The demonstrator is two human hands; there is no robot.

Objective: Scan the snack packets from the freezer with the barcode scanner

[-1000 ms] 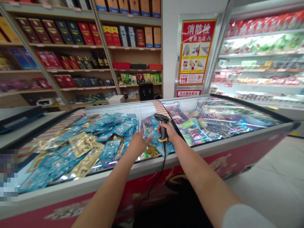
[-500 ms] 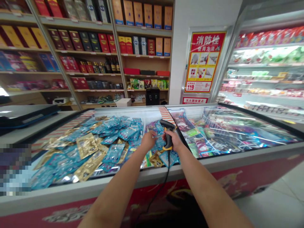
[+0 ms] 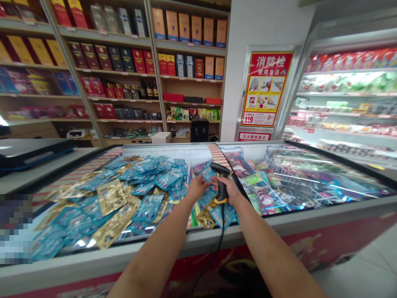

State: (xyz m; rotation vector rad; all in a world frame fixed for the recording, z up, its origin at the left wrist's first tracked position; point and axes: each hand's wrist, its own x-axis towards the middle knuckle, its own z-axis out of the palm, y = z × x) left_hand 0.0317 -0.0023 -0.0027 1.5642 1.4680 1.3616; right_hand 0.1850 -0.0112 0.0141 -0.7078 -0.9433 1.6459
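My right hand [image 3: 231, 191] is wrapped around the grip of a black barcode scanner [image 3: 221, 179] with a yellow band, head at 12 o'clock, cord [image 3: 214, 256] trailing down toward 6. My left hand [image 3: 197, 187] sits just at 9 o'clock of the scanner, fingers curled and pinching a blue packet [image 3: 207, 174] in front of the scanner head. Both hang over the open chest freezer [image 3: 198, 240]. Blue and gold packets [image 3: 124, 194] heaped at 9 o'clock; sliding glass lid [image 3: 310, 174] at 3.

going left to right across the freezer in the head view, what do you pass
gold packets → blue packets → left hand → scanner in right hand → glass lid
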